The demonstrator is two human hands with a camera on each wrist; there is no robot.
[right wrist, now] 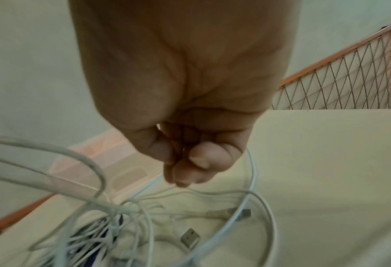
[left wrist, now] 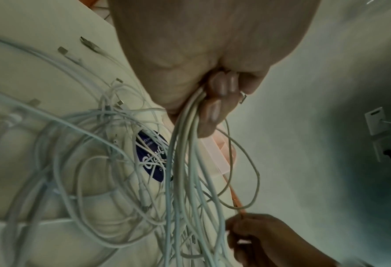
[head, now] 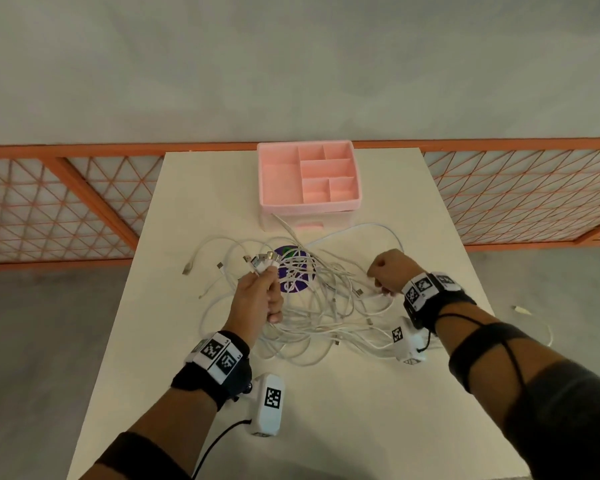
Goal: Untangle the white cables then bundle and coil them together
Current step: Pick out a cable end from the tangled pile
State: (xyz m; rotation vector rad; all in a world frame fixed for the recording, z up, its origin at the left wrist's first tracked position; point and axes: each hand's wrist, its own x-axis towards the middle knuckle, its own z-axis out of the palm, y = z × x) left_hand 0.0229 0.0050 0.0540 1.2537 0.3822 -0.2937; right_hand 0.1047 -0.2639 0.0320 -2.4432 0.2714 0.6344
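Note:
Several white cables (head: 321, 308) lie tangled in the middle of the white table (head: 326, 427). My left hand (head: 260, 299) is raised over the tangle's left side and grips a bunch of cable ends, whose plugs (head: 262, 261) stick out above the fist. In the left wrist view the gripped strands (left wrist: 185, 144) hang down from the curled fingers (left wrist: 215, 110). My right hand (head: 387, 271) hovers at the tangle's right side with its fingers curled. In the right wrist view its fingertips (right wrist: 197, 157) appear to pinch a thin cable strand (right wrist: 212, 192). A loose USB plug (right wrist: 190, 238) lies below it.
A pink compartment organiser (head: 309, 204) stands at the table's far edge, touching the tangle. A round purple sticker (head: 291, 289) shows under the cables. One cable end (head: 522, 310) hangs past the table's right edge. An orange mesh fence (head: 49, 209) runs behind.

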